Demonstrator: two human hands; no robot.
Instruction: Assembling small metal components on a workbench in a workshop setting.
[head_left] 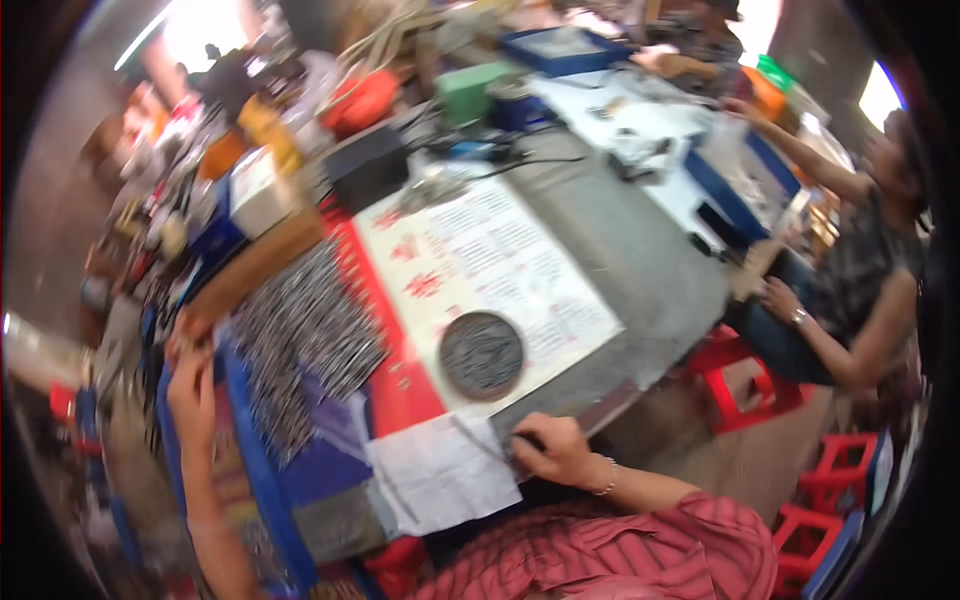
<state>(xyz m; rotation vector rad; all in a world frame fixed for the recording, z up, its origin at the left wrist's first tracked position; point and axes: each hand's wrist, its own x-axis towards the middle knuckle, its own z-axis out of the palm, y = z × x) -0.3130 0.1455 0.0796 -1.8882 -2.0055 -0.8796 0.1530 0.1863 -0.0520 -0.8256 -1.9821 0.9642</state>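
My left hand (190,365) reaches up at the left side of the table, close to the near end of a brown cardboard box (262,262) and a blue tray edge (245,430). Motion smears its fingers. Beside it lies a wide heap of thin grey metal pieces (310,330), too blurred to name. My right hand (555,450) is closed at the table's near edge. A thin dark stick (475,437) runs over a white paper sheet (445,480) toward its fingers; whether they grip it is unclear. Beyond the sheet stands a round dish (482,357) of small dark pieces.
The dish rests on a printed cream-and-red sheet (560,290) on the grey table (640,270). A dark box (367,168) and a green block (475,90) stand behind. At right a co-worker (860,260) sits by blue trays (725,185) and red stools (745,385).
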